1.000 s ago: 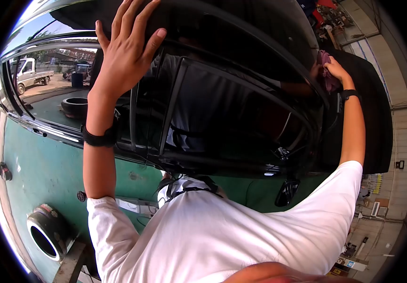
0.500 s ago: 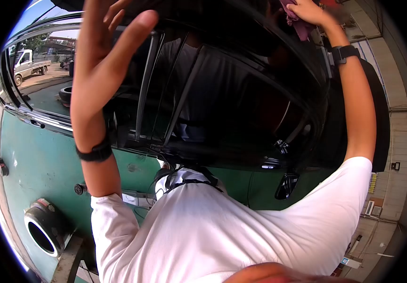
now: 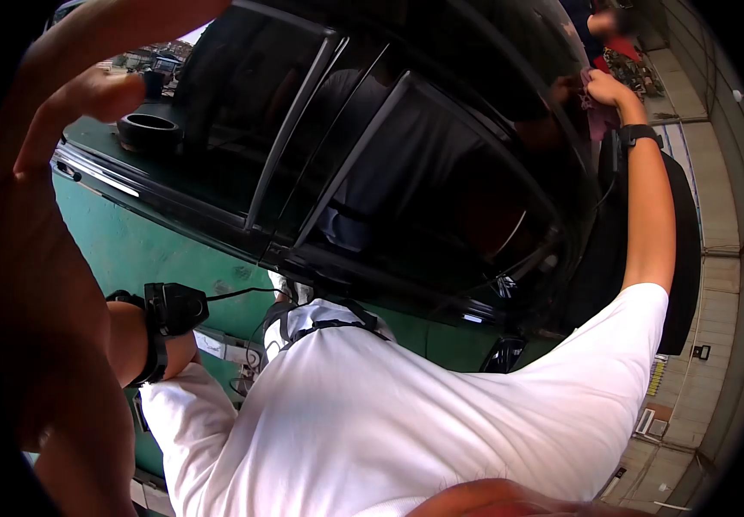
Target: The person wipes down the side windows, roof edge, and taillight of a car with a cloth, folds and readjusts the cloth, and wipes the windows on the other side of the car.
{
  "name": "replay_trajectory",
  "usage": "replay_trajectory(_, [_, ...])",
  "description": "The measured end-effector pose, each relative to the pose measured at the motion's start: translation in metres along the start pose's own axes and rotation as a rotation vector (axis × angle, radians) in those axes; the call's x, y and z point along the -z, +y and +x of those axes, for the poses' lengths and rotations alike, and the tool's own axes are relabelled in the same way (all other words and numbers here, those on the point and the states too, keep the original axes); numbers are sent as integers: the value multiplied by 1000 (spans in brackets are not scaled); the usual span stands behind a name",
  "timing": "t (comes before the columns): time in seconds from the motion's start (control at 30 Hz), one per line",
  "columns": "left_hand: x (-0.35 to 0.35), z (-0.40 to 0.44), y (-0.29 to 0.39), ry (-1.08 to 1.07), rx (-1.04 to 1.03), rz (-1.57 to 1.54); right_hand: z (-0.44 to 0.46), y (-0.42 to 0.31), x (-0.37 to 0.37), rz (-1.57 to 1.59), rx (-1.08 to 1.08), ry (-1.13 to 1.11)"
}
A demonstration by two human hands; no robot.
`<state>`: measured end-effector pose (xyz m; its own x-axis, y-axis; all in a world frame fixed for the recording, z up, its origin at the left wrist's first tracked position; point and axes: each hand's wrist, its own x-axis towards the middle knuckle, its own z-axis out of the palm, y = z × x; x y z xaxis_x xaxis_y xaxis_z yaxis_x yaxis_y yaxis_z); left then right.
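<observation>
My left hand (image 3: 53, 267) is large and shadowed, very close to the camera at the left. Its thumb and fingers are apart, with nothing between them. My right hand (image 3: 610, 89), at the upper right, is closed on a purple cloth (image 3: 597, 116). The cloth hangs beside the windshield edge of a glossy black car (image 3: 441, 172); whether it touches the glass I cannot tell. The car's side windows reflect my body. Black straps circle both of my wrists, and the left one carries a small black box (image 3: 175, 308) with a cable.
Green floor (image 3: 165, 233) runs between me and the car. A side mirror (image 3: 504, 354) juts out near my right side. Another person (image 3: 600, 24) is partly visible beyond the cloth. A tire (image 3: 149, 132) shows at the upper left, seen in or through the window.
My left hand has come away from the car, toward the camera and the left. My right hand has moved down and slightly right with the cloth. The view has shifted.
</observation>
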<state>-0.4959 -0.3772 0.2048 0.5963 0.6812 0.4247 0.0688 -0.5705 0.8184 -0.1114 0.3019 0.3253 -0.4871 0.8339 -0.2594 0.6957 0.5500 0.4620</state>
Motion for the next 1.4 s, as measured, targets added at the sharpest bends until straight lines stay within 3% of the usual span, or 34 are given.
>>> replay_trajectory(0.13, [-5, 6, 7, -26, 26, 11, 12, -86, 47, 31, 375, 307])
replay_trajectory(0.17, [-7, 10, 8, -28, 31, 17, 52, -82, 44, 135, 418, 398])
replay_trajectory(0.2, [-9, 14, 12, -18, 33, 29, 24, -122, 61, 760, 441, -51])
replay_trajectory(0.23, [-13, 18, 15, -12, 35, 42, -14, -164, 73, 720, 541, 253])
replay_trajectory(0.27, [-15, 23, 18, -4, 35, 51, -24, -181, 83, 728, 547, 259])
replay_trajectory(0.33, [-21, 33, 23, 17, 27, 82, -32, -194, 90, 707, 520, 59])
replay_trajectory(0.37, [-25, 39, 26, 30, 16, 105, 24, -170, 72, 321, 720, 485])
replay_trajectory(0.4, [-29, 46, 27, 46, 6, 122, 42, -142, 57, 326, 723, 486])
replay_trajectory(0.5, [-37, 71, 31, 110, -40, 188, 69, -86, 27, 261, 511, 431])
replay_trajectory(0.53, [-37, 81, 32, 139, -57, 215, 34, -92, 35, 279, 338, 123])
replay_trajectory(0.57, [-36, 91, 31, 176, -78, 245, 31, -74, 19, 342, 341, 24])
replay_trajectory(0.6, [-35, 102, 28, 219, -95, 274, 10, -66, 12, 375, 210, 9])
replay_trajectory(0.63, [-32, 113, 24, 279, -106, 305, 58, -9, -19, 556, 266, -3])
replay_trajectory(0.67, [-29, 122, 17, 354, -113, 337, 22, -10, -28, 686, 197, 37])
replay_trajectory(0.83, [7, 158, -103, 1037, -103, 385, -8, 47, -95, 720, -88, -40])
replay_trajectory(0.87, [12, 154, -113, 1109, 93, 661, -15, 54, -107, 736, -133, -66])
replay_trajectory(1.0, [21, 134, -129, 1055, 547, 992, -30, 61, -135, 777, -171, -121])
replay_trajectory(1.03, [29, 123, -139, 936, 542, 1213, -35, 63, -139, 782, -179, -121])
replay_trajectory(1.07, [36, 118, -143, 922, 531, 1209, -38, 65, -141, 786, -186, -116])
replay_trajectory(1.17, [58, 108, -156, 943, 460, 1190, -47, 71, -143, 796, -206, -109])
replay_trajectory(1.2, [65, 103, -158, 969, 461, 1031, -50, 72, -143, 796, -210, -106])
replay_trajectory(1.3, [71, 108, -164, 985, 470, 1197, -57, 75, -141, 796, -219, -102])
replay_trajectory(1.33, [90, 90, -200, 1032, 302, 1231, -61, 75, -140, 790, -221, -95])
replay_trajectory(1.4, [74, 118, -227, 1089, 357, 1344, -62, 71, -131, 779, -209, -74])
